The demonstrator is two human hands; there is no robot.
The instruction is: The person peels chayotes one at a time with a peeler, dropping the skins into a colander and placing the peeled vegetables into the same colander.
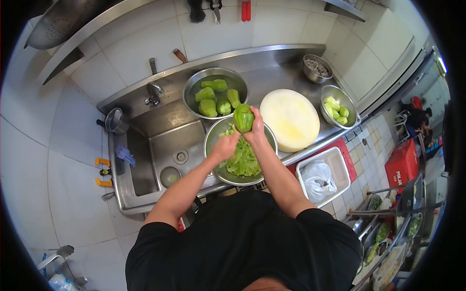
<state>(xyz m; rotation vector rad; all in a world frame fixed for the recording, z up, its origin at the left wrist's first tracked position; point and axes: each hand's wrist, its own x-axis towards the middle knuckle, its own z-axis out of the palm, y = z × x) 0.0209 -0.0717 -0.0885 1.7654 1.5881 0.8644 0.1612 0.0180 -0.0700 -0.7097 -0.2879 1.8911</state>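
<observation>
My right hand (257,128) is wrapped round a green chayote-like vegetable (243,118), held up over the far side of a metal bowl. Just left of it and lower, my left hand (225,147) is closed, and what it grips is too small to make out. Below both hands, the metal bowl (211,170) holds a heap of light green peelings (241,162). Behind it, a second metal bowl (190,83) contains several whole green vegetables (207,107). A round, pale cutting board (290,119) lies to the right.
A sink (180,140) with a faucet (153,92) is at left. Farther right are a bowl of pale green pieces (335,108) and a small bowl (316,68). A white bin (342,167) holds a plastic bag. A person (418,118) is in the right background.
</observation>
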